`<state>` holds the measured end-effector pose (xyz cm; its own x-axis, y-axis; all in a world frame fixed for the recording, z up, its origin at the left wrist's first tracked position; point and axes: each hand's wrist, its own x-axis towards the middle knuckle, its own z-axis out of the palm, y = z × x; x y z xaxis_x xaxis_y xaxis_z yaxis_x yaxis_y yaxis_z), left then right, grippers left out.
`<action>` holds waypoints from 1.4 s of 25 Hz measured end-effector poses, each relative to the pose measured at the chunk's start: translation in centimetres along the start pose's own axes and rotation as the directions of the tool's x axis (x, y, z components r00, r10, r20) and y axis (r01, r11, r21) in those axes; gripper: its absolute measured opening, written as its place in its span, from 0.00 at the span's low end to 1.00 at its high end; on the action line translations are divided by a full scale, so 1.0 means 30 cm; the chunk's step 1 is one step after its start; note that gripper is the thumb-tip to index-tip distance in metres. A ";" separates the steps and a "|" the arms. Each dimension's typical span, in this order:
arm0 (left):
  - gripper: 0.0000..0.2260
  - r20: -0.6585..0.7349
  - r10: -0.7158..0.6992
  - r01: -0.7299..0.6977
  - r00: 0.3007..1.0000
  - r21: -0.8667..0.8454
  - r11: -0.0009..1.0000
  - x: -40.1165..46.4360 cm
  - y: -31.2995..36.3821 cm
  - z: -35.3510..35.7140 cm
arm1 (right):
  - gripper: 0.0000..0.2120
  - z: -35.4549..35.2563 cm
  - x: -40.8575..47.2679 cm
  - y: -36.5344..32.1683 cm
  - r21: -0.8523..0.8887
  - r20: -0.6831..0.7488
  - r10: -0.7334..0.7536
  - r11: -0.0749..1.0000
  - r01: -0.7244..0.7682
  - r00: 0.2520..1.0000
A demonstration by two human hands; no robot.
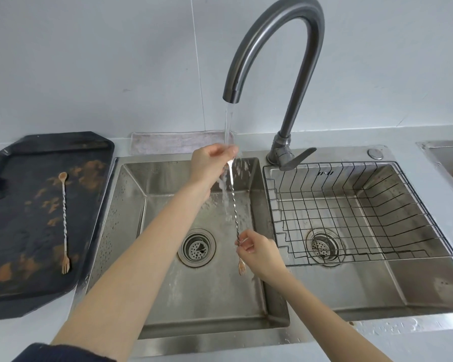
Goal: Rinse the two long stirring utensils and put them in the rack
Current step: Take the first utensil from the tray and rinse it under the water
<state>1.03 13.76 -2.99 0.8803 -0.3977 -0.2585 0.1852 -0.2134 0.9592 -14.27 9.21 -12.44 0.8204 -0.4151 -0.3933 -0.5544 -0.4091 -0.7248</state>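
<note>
The left hand (209,159) pinches the spoon end of one twisted stirrer (233,202) right under the tap (272,48), while the right hand (259,250) pinches the shaft just above its fork tip. Held stretched between both hands over the left sink basin (131,205), the stirrer lets the running water (228,126) travel down its length. The second stirrer (64,218) lies on the stained black tray (16,231) at left, not yet rinsed. The wire rack (377,205) sits in the right basin, near enough for a short carry.
</note>
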 end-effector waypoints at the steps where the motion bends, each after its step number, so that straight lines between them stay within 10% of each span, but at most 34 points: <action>1: 0.03 -0.011 0.013 -0.013 1.000 0.019 1.000 0.002 -0.001 -0.004 | 0.04 0.003 0.001 -0.001 -0.001 0.000 0.000 1.000 0.000 1.000; 16: 0.08 0.115 -0.200 0.223 0.973 -0.251 0.942 0.010 -0.057 -0.110 | 0.08 -0.088 0.049 -0.072 0.014 -0.106 -0.076 0.997 0.078 0.991; 29: 0.10 0.000 -0.474 0.304 0.880 -0.768 0.564 0.058 -0.197 -0.300 | 0.08 -0.239 0.177 -0.240 0.546 -0.042 -0.073 0.834 0.083 0.996; 35: 0.10 0.086 -0.634 0.599 0.769 -0.447 0.665 0.005 -0.324 -0.281 | 0.07 -0.205 0.219 -0.328 0.602 -0.108 -0.079 0.788 0.129 0.991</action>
<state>3.05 23.30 -11.40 0.5216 -0.2471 -0.8166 0.8451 0.0185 0.5342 -4.29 5.51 -4.42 0.8419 -0.4665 -0.2712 -0.2470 0.1138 -0.9623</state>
